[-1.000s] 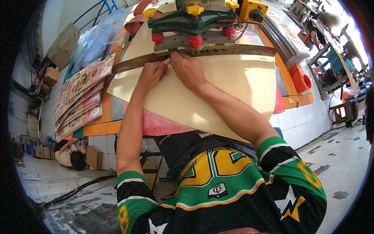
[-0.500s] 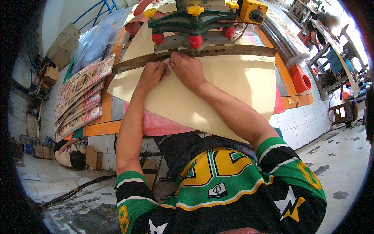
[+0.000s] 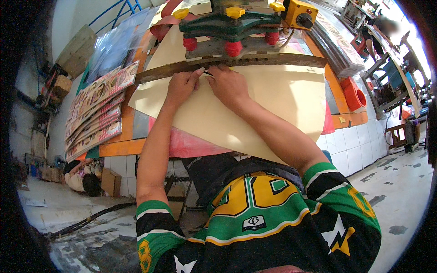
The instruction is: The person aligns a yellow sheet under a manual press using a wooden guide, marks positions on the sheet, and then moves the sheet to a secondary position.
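Note:
A large cream sheet (image 3: 277, 100) lies before me, its far edge along a long brown metal bar (image 3: 291, 59). Over the sheet's left part, by the bar, my left hand (image 3: 182, 87) is closed, thumb against fingers. My right hand (image 3: 229, 85) is just right of it, its fingers curled at the bar's near edge. A small, thin dark piece (image 3: 207, 73) shows in the narrow gap between the hands; its kind is too small to tell. What the fingertips hold is hidden. Beyond the bar stands a green press head (image 3: 227, 27) with yellow knobs and red fittings.
Printed boards (image 3: 98, 107) are stacked on the table's left, with clear plastic sheets (image 3: 111, 52) behind. A yellow control box (image 3: 300, 14) adjoins the press. At right are a red container (image 3: 353, 94) and another board stack (image 3: 337, 45). Two other people are farther off.
My right hand has shifted slightly right and down, away from the left, opening a small gap where the dark piece shows. The whole view has moved a little.

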`<state>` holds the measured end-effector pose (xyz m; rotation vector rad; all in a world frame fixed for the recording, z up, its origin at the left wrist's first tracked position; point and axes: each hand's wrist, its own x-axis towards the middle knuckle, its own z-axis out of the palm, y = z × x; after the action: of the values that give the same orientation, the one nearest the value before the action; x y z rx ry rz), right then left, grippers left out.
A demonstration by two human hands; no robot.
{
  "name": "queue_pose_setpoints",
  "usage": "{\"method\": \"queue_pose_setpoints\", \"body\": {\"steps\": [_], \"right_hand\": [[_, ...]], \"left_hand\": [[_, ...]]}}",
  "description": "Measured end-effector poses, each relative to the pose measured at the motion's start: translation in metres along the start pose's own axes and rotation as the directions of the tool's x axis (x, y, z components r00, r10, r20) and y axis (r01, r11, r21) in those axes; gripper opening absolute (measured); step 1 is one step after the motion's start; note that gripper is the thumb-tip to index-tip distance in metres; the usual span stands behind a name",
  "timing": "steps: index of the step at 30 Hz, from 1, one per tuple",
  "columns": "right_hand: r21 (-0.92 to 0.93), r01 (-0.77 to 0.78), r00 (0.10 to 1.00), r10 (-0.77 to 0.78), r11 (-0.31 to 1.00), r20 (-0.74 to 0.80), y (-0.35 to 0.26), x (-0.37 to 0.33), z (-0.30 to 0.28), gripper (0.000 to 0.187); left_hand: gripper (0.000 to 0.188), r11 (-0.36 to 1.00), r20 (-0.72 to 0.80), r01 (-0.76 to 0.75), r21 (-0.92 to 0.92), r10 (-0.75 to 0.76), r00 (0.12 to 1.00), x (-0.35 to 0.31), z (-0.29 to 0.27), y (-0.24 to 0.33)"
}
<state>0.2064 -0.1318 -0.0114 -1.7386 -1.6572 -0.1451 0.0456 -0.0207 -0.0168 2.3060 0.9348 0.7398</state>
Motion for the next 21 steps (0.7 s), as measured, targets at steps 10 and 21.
{"method": "queue_pose_setpoints", "body": {"steps": [10,21], "right_hand": [[-0.057,-0.012,0.988,0.021,0.998,0.154,0.006,-0.002,0.008,0.019],[0.694,-0.448,0.859,0.054,0.564,0.509,0.005,0.003,0.011,0.041]], "left_hand": [[0.066,1.0,-0.052,0.0,0.008,0.0,0.999,-0.003,-0.001,0.001],[0.051,0.972,-0.147,-0.173,0.159,0.196,0.97,0.001,-0.006,-0.006]]}}
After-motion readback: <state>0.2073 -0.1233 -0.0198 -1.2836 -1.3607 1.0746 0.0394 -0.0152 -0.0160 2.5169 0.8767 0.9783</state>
